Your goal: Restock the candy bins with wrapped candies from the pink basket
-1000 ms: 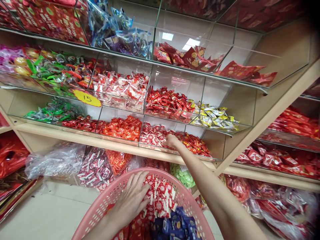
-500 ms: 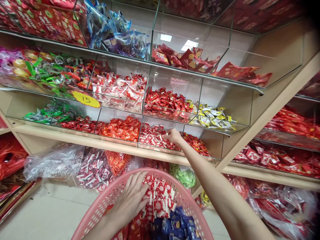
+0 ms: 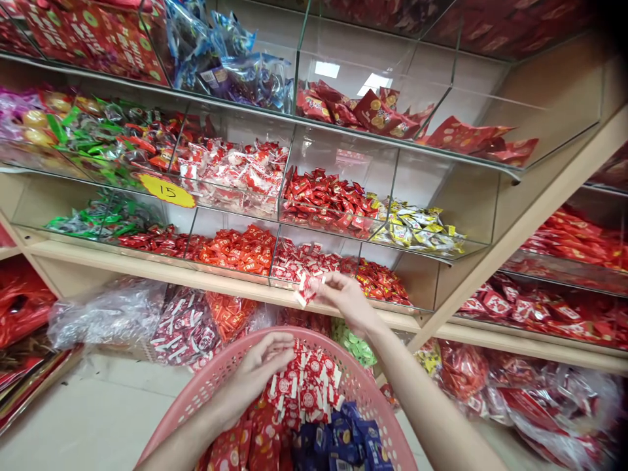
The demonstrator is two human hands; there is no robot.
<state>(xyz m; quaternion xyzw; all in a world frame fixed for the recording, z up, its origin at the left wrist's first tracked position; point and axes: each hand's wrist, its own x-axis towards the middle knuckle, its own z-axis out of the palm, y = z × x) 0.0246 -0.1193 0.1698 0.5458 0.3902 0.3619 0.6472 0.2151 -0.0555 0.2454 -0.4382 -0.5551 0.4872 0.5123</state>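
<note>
A red-and-white wrapped candy (image 3: 308, 289) is pinched between the fingers and thumb of my right hand (image 3: 346, 301), in front of the lowest shelf's edge. Behind it, the bin of matching red-and-white candies (image 3: 311, 258) stands on that shelf. My left hand (image 3: 260, 366) is over the left side of the pink plastic basket (image 3: 181, 412), fingers loosely curved and thumb apart, with nothing seen in it. Inside the basket, red-and-white candies (image 3: 314, 386) lie beside that hand, with dark blue packets (image 3: 343, 438) and larger red packets (image 3: 245, 445) nearer me.
Clear-walled bins of orange-red candies (image 3: 238, 248), red candies (image 3: 333, 203) and yellow-white candies (image 3: 417, 226) flank and top the bin. A yellow price tag (image 3: 167, 190) reads 15. Plastic bags of candy (image 3: 184, 327) crowd the floor under the wooden shelf edge (image 3: 147, 271).
My right hand has come out of the bin toward the basket with a red-and-white candy in it. My left hand has lifted slightly, and its fingers have drawn together and curved.
</note>
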